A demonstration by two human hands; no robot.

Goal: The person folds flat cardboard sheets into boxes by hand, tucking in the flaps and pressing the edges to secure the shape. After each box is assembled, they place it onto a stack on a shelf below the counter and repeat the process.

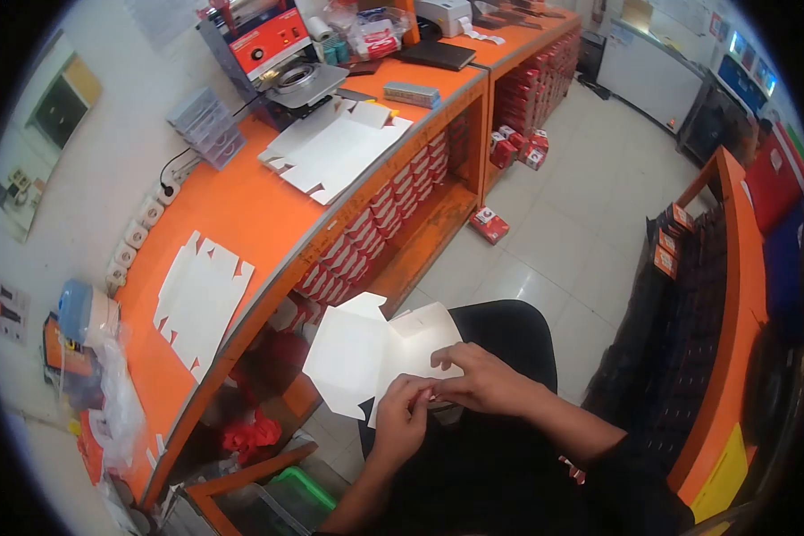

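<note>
A white cardboard box blank (353, 344), partly folded with its flap spread to the left, lies over the lap and the black chair seat (509, 335). My left hand (405, 413) is closed at the box's near edge, its fingertips pinched on something small and reddish that I cannot make out. Touching it from the right, my right hand (478, 382) has its thumb at the same spot and its fingers bent over the box. The fingertips of both hands partly hide what lies between them.
Flat white blanks (204, 299) lie on the orange counter (165, 228), left of the chair. Farther up it stands a red-fronted machine (268, 49). Small red boxes fill the shelf (357, 241) below. A red box (489, 225) lies on the floor. An orange shelf unit (732, 330) stands right.
</note>
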